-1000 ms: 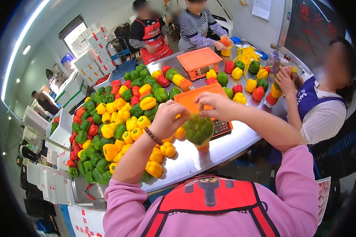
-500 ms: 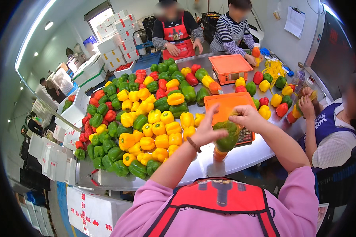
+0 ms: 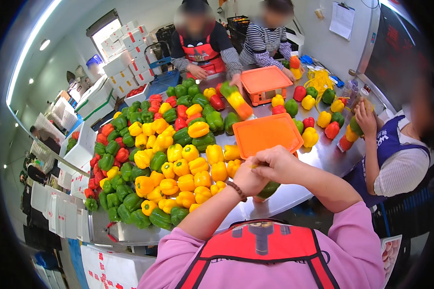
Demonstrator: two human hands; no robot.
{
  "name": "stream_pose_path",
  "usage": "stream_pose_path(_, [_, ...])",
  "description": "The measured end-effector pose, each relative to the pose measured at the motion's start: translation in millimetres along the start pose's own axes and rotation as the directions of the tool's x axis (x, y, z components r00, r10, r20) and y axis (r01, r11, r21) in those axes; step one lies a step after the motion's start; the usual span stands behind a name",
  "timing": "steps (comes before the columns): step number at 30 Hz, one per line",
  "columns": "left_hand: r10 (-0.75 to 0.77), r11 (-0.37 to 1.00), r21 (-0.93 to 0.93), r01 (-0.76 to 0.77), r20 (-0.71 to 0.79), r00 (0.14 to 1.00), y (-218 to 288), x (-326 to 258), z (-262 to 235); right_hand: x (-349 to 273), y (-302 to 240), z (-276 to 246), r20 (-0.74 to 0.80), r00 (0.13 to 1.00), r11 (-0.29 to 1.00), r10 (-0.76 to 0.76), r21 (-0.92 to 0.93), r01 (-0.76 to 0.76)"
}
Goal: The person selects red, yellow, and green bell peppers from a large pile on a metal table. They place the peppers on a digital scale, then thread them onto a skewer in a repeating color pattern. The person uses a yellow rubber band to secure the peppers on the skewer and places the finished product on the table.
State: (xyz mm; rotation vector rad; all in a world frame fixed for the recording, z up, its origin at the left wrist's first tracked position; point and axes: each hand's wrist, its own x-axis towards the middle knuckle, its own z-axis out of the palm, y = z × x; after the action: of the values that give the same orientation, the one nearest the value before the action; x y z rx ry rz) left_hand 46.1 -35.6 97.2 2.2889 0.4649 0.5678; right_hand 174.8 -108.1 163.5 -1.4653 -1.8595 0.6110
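My left hand (image 3: 249,180) and my right hand (image 3: 278,163) meet above the table edge, fingers pinched closed together. Something small and yellowish shows between them, too little to identify. Just beneath, a green bell pepper (image 3: 270,189) is partly covered by my hands; what lies under it is mostly hidden. Beyond my hands stands a scale with an orange top (image 3: 267,135). To their left, yellow bell peppers (image 3: 185,182) cover the table, with green bell peppers (image 3: 135,210) and red ones around them.
Across the metal table (image 3: 294,192), a person in a red apron (image 3: 203,57) holds a stacked pepper pack (image 3: 238,102) beside a second orange scale (image 3: 265,81). Another person in stripes stands at the back. At right, a person in a blue apron (image 3: 388,144) handles peppers. Yellow netting (image 3: 319,79) lies behind.
My hands, apart before, have come together over the green pepper. The red-aproned person has reached out and taken hold of a pepper pack by the scale. The view has shifted slightly.
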Motion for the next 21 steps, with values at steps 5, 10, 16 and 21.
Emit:
stream_pose_path(5, [-0.085, 0.931, -0.337, 0.137, 0.163, 0.983, -46.8, 21.8, -1.0, -3.5, 32.2, -8.8, -0.187, 0.961, 0.772, 0.206, 0.634, -0.042])
stream_pose_path(10, [-0.378, 0.449, -0.806, 0.385, 0.219, 0.899, -105.6, 7.9, 6.7, -47.9, 143.9, 23.6, -0.127, 0.933, 0.860, 0.336, 0.445, -0.249])
stream_pose_path(16, [-0.389, 0.439, -0.849, 0.294, 0.115, 0.914, -95.3, 30.0, 7.7, -91.6, 168.3, 116.9, -0.234, 0.853, 0.885, 0.466, 0.116, -0.452])
stream_pose_path(21, [-0.391, 0.600, -0.697, 0.392, 0.171, 0.904, -56.4, 56.1, -17.7, -96.0, 164.5, 136.0, -0.140, 0.828, 0.777, 0.543, 0.459, -0.432])
